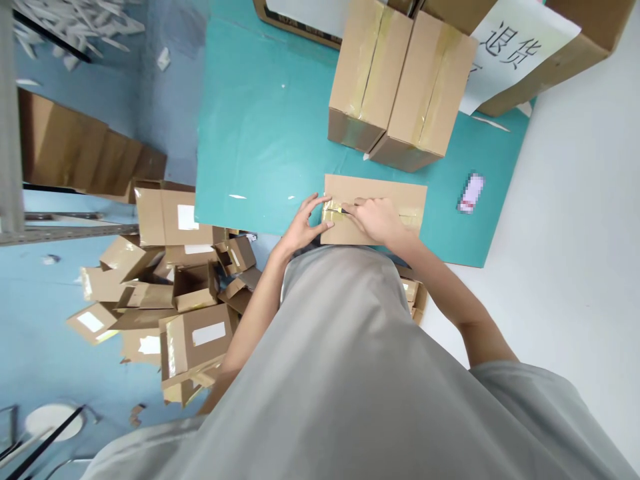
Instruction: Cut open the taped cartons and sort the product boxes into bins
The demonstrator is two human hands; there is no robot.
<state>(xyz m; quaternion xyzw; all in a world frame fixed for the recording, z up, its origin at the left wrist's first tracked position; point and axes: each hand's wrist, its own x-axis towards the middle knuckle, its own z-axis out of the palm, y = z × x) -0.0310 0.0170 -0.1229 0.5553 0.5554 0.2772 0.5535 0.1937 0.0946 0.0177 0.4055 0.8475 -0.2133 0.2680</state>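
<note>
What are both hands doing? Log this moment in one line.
left hand: spread at left edge of box | right hand: grips cutter over tape | box: on green table

Most of the cutter [341, 211] is buried in the person's right grip [375, 218]. That pinkish thing [471, 193] on the worktop [260, 127] is pixelated mush, no clue what. Top edge chops the big carton [597, 30], and the sign [533, 33] has its lower writing mostly hidden.

The right hand [375, 219] grips a slim yellow-and-black cutter [341, 211] over the taped top of a rectangular brown cardboard box [350, 235], whose left end the spread left hand [301, 227] touches. Two tape-sealed brown cardboard cartons [370, 73] stand beyond it on the teal tabletop [260, 133].
</note>
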